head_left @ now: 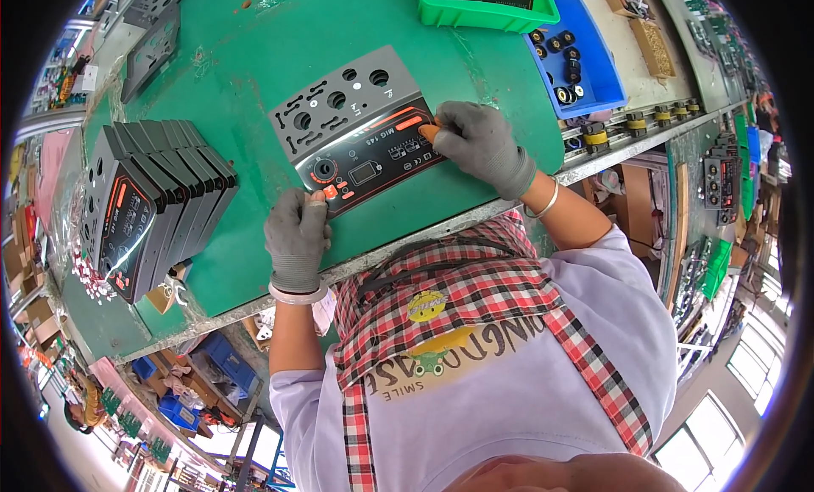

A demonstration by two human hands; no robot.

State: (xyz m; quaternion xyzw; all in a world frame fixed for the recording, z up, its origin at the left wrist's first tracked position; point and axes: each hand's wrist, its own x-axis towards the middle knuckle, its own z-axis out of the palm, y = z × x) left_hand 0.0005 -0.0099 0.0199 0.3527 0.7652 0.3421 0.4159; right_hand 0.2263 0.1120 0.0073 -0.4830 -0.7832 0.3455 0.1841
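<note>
Grey front panel lies flat on the green bench mat, just in from the near edge, with a black printed overlay across its lower half. Left hand, in a grey knit glove, presses fingertips down on the overlay's near-left corner, beside the small orange buttons; fingers flat and together, pinning rather than gripping, nothing enclosed. Right hand, gloved the same, is curled at the overlay's far-right end around a small orange piece, which shows only as a tip poking out past the fingers; whether it is a tool or a tab I cannot tell. Risks as I judge them: both contact points sit at opposite ends of the overlay, so uneven pressure between them could skew it against the panel's cut-outs or trap a wrinkle or bubble between the two hands. Knit gloves dull the feel, so a lifted corner under the left fingertips might go unnoticed. If the orange piece is hard-edged, a slip outward from the right grip could scratch the glossy print. The panel is held only by the left hand's press; a sideways push from the right could slide it toward the bench edge. Stack of finished panels stands well left of the left hand, a green tray beyond the right.
</note>
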